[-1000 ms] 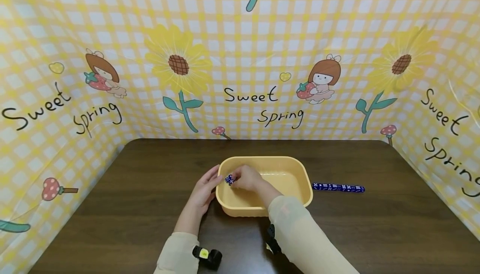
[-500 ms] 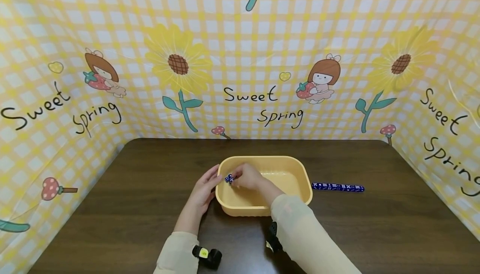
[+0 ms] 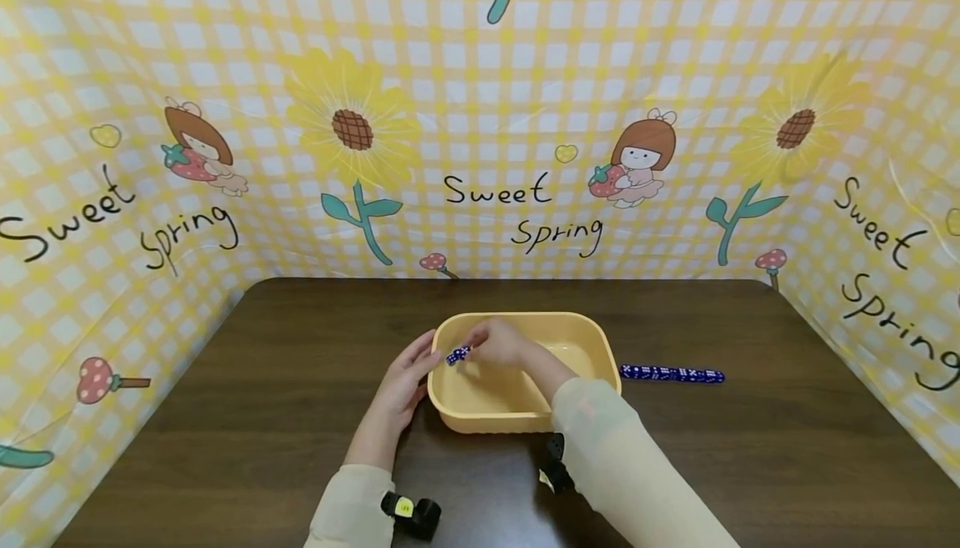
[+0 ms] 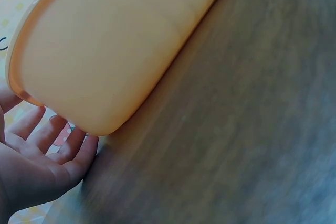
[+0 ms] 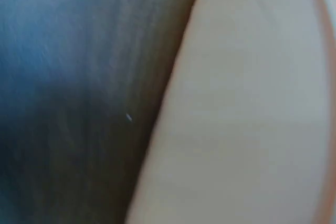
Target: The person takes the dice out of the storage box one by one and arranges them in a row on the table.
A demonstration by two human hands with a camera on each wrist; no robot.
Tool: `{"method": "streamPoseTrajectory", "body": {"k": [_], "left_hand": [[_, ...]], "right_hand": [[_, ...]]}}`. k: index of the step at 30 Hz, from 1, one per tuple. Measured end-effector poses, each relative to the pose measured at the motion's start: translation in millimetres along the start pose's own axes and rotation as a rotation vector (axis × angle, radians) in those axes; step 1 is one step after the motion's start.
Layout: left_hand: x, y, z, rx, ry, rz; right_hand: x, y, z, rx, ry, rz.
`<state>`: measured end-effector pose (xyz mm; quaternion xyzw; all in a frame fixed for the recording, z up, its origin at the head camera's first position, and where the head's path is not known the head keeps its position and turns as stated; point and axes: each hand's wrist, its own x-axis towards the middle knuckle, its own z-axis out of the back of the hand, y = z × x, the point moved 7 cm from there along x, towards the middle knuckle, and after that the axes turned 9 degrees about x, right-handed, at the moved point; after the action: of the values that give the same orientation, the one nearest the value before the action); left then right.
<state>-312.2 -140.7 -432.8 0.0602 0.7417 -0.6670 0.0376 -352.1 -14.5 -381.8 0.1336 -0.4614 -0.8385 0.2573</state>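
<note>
On the table sits a yellow plastic basin (image 3: 495,421). My left hand (image 3: 402,377) rests against its left end, the thumb at the rim and the fingers loosely touching the outer wall, as the left hand (image 4: 44,163) also shows in the left wrist view. Reaching inside, my right hand (image 3: 498,342) has its fingers curled at a small cluster of blue dice (image 3: 457,354) with white dots near the left wall. Its fingertips seem to pinch the dice at the near end, though the back of the hand partly hides them. The right wrist view shows only basin wall and table.
A straight row of blue dice (image 3: 672,374) lies on the dark wooden table (image 3: 750,448), just right of the basin. Checked yellow cloth (image 3: 480,114) hangs behind and along both sides of the table.
My right hand has shifted slightly up and right inside the basin. The dice cluster by its fingertips now looks more stretched out and slanted. The left hand has stayed at the basin's end.
</note>
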Motion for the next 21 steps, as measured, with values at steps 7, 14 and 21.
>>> {"method": "streamPoseTrajectory", "body": {"k": [7, 14, 21], "left_hand": [[-0.2, 0.4, 1.2, 0.019, -0.004, 0.011], [0.8, 1.0, 2.0, 0.020, -0.003, 0.016], [1.1, 1.5, 1.2, 0.020, -0.001, 0.012]], "right_hand": [[-1.2, 15.3, 18.1, -0.013, -0.005, 0.037], [-6.3, 35.2, 39.4, 0.049, 0.008, 0.036], [-13.8, 47.8, 61.6, 0.073, -0.003, 0.040]]}}
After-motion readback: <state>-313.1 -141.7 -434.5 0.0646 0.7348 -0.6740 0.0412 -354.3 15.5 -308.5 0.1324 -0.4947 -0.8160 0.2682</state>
